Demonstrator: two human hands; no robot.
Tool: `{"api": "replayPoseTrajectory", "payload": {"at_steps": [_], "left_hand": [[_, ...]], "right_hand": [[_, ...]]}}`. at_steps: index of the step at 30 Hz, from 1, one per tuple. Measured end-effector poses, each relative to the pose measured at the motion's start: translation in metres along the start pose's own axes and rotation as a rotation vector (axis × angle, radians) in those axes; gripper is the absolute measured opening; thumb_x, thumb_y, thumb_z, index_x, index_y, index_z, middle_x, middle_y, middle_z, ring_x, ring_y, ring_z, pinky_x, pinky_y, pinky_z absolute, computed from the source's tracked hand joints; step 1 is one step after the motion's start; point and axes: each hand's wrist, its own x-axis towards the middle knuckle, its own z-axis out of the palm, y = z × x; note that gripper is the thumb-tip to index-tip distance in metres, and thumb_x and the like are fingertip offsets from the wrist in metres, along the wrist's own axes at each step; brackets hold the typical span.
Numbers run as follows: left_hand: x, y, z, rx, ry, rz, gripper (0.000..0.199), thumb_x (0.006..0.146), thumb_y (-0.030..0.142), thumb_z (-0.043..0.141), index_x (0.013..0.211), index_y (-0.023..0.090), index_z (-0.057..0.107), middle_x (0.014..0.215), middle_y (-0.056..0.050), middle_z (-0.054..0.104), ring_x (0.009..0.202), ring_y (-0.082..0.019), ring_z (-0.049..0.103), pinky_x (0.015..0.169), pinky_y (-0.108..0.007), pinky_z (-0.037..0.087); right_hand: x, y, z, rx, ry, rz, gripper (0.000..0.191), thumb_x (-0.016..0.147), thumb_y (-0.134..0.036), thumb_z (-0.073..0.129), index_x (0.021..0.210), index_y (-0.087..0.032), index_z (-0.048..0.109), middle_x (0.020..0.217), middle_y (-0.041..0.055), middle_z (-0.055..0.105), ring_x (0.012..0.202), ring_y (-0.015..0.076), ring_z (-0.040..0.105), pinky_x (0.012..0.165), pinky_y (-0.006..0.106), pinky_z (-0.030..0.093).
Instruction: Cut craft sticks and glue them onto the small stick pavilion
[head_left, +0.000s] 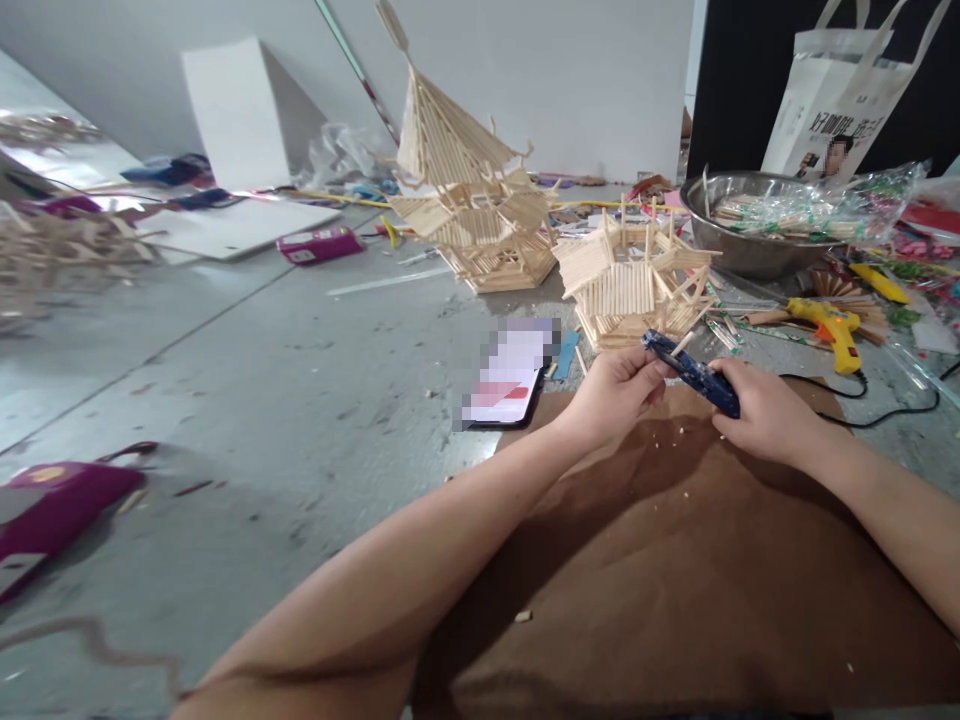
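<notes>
My right hand (pixel 765 410) is closed around a blue hand cutter (pixel 699 378) with pale specks on it, its head pointing left. At that head, my left hand (pixel 621 392) pinches a thin wooden stick (pixel 681 345), whose end sticks up past the tool. Just beyond both hands stands a small hexagonal stick-built model (pixel 628 285) with slatted roof panels and upright posts. A taller stick pagoda (pixel 472 200) with a pointed roof rises behind it. Below my hands is a brown cloth (pixel 675 600) dotted with small wood bits.
Left of my hands lies a lit phone (pixel 510 385). To the right are a yellow glue gun (pixel 832 328) with a black cord and a metal bowl (pixel 757 260) with wrapped sticks. A white bag (pixel 817 90) stands behind. Purple packs (pixel 319 245) lie on the grey floor (pixel 300 390).
</notes>
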Motion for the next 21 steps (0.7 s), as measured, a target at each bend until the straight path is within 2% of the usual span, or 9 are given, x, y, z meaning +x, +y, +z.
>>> {"api": "replayPoseTrajectory", "payload": {"at_steps": [6,11,17,21], "left_hand": [[-0.001,-0.001,0.001,0.060,-0.010,0.025,0.017,0.078,0.018,0.046,0.062,0.014,0.050,0.044,0.006,0.043,0.038,-0.003,0.031,0.039,-0.017,0.023],[0.000,-0.005,-0.001,0.237,0.023,0.068,0.021,0.079,0.026,0.044,0.062,0.014,0.049,0.047,0.005,0.044,0.040,-0.004,0.033,0.042,-0.018,0.024],[0.000,-0.007,0.000,0.531,0.106,0.138,0.020,0.080,0.028,0.044,0.069,0.014,0.053,0.053,0.004,0.048,0.049,-0.007,0.040,0.050,-0.019,0.031],[0.002,-0.007,-0.002,0.634,0.140,0.186,0.023,0.081,0.027,0.041,0.070,0.014,0.056,0.054,0.003,0.048,0.053,-0.009,0.041,0.053,-0.020,0.031]], "right_hand": [[0.000,-0.008,-0.004,-0.095,-0.059,0.071,0.028,0.071,-0.026,0.043,0.097,-0.016,0.046,0.089,0.0110,0.062,0.080,0.0222,0.057,0.065,0.030,0.038],[-0.001,-0.014,-0.006,-0.170,-0.103,0.146,0.024,0.073,-0.030,0.042,0.092,-0.017,0.048,0.078,0.0089,0.064,0.067,0.0203,0.058,0.057,0.028,0.034],[0.001,-0.014,-0.008,-0.119,-0.132,0.174,0.020,0.074,-0.031,0.043,0.088,-0.018,0.050,0.074,0.0078,0.064,0.066,0.0188,0.058,0.056,0.027,0.033],[0.007,-0.016,-0.013,-0.052,-0.192,0.205,0.018,0.073,-0.030,0.044,0.085,-0.019,0.050,0.077,0.0089,0.065,0.071,0.0209,0.059,0.058,0.027,0.035]]}}
